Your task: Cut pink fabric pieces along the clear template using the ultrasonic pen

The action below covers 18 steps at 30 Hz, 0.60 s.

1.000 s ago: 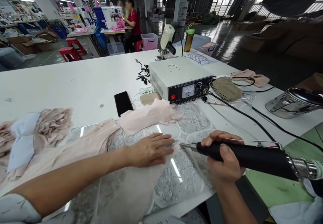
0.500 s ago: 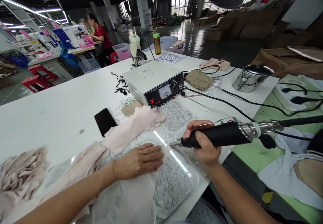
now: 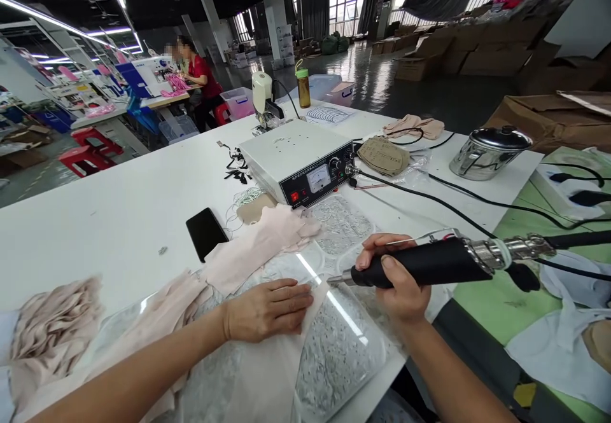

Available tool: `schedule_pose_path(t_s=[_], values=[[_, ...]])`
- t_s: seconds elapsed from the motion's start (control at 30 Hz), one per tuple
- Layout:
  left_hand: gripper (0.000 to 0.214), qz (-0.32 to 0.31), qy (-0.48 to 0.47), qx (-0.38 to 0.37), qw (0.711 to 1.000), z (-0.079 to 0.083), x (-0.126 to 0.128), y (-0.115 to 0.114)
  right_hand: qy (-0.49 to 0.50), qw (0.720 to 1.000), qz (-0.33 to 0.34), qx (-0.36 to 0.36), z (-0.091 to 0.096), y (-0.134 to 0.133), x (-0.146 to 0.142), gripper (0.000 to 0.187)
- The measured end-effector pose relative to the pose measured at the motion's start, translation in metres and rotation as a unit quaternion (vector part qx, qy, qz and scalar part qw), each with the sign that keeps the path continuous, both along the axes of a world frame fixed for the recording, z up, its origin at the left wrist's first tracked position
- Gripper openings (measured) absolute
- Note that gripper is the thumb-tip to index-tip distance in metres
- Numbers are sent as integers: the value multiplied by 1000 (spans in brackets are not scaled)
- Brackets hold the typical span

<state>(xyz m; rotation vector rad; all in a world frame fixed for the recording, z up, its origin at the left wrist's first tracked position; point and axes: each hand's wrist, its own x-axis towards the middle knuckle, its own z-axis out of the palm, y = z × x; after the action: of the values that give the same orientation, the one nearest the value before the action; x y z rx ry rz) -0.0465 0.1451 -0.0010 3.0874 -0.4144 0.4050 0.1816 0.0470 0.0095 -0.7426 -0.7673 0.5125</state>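
Your left hand (image 3: pixel 267 312) lay flat on the cloth (image 3: pixel 260 372), fingers close together. Your right hand (image 3: pixel 403 289) was wrapped round the tool (image 3: pixel 424 263), its tip by the cloth's corner, just right of your left fingertips. This piece seemed unfinished; whether the stack (image 3: pixel 260 238) beyond your left hand was done, I couldn't tell. Since a second earlier, your left fingers had closed up and the view had turned right.

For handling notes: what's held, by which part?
The right hand holds the black tool by its front body; the left hand lies on pink fabric.
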Motion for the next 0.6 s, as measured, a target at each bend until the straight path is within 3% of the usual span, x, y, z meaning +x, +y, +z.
schedule_pose_path(t_s=[0.6], values=[[18,5,60,-85,995,-2,7,6,5,1000,-15,-27,5,2,0,14]])
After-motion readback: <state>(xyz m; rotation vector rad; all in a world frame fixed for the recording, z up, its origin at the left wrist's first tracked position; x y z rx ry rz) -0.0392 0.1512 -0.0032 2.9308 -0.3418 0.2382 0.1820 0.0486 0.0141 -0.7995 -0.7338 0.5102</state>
